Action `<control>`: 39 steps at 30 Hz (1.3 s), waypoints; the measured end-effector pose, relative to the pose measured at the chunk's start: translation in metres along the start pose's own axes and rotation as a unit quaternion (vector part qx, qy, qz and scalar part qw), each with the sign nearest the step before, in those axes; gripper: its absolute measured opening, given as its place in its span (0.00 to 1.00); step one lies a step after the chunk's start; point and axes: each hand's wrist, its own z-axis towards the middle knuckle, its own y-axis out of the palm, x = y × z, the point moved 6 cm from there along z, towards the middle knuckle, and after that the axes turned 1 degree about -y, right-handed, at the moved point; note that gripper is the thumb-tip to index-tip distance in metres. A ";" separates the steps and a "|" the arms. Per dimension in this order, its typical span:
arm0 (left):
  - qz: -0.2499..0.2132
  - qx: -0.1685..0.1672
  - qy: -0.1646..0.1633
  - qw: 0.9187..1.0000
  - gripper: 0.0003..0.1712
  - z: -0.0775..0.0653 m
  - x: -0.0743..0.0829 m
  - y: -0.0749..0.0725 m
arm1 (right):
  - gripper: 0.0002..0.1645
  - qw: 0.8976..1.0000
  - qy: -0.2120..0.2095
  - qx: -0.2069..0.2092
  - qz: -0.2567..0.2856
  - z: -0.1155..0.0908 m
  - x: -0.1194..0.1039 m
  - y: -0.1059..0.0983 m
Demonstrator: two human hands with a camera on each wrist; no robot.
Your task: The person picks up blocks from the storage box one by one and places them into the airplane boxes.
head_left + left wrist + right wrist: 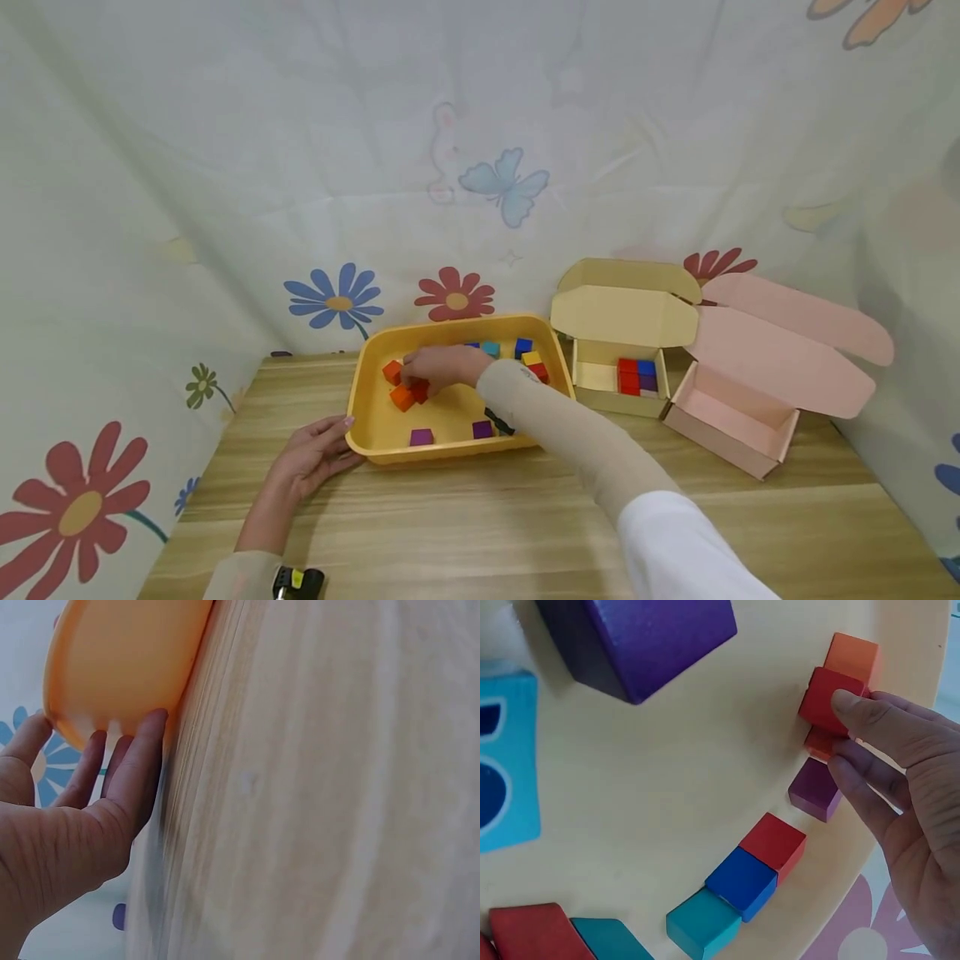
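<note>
Head view: our right hand (pixel 442 367) pinches a red cube (pixel 829 701); our left hand (pixel 318 454), fingers extended, touches (presumably steadying) the tray (pixel 450 417) beside it.

Looked like a play corner; could not tell if at home or school. Had wrinkly pale cloth (pixel 232 150) up top, with a blue butterfly (pixel 510 187) in the upper middle and a big red flower (pixel 78 510) at lower left. Had bright blocks (pixel 422 437) in a yellow tub (pixel 450 456), just below the middle.
</note>
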 end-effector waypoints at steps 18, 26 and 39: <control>0.008 -0.004 0.005 1.000 0.43 0.000 0.003 -0.001 | 0.24 0.997 -0.025 0.012 -0.072 -0.013 0.002 -0.008; 0.007 -0.002 0.001 1.000 0.42 0.002 0.000 -0.002 | 0.14 0.996 -0.006 0.035 -0.078 -0.066 0.014 -0.044; 0.006 -0.010 0.000 1.000 0.43 0.002 0.001 -0.004 | 0.12 0.993 0.023 0.020 -0.115 -0.176 0.041 -0.075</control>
